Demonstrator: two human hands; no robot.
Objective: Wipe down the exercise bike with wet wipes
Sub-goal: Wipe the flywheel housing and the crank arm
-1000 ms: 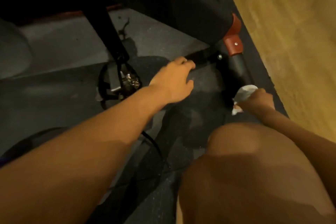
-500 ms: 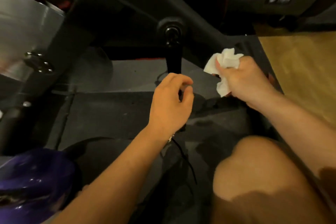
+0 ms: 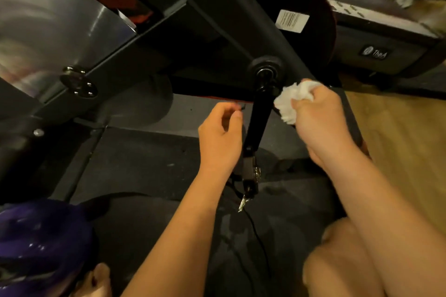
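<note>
The crank arm (image 3: 259, 118) hangs between the left hand (image 3: 220, 137) and the right hand (image 3: 321, 123), which grips a crumpled wet wipe (image 3: 289, 101), so both its flanks are taken. Farther left of the crank arm, bare rubber mat (image 3: 144, 152) lies open as far as the flywheel (image 3: 48, 31). Above it the sloping frame tube (image 3: 265, 29) closes the way. Below it the pedal (image 3: 249, 173) and a cable (image 3: 260, 241) obstruct.

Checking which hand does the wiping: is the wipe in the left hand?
No, the right hand grips the crumpled wipe beside the crank arm; the left hand holds nothing.
</note>
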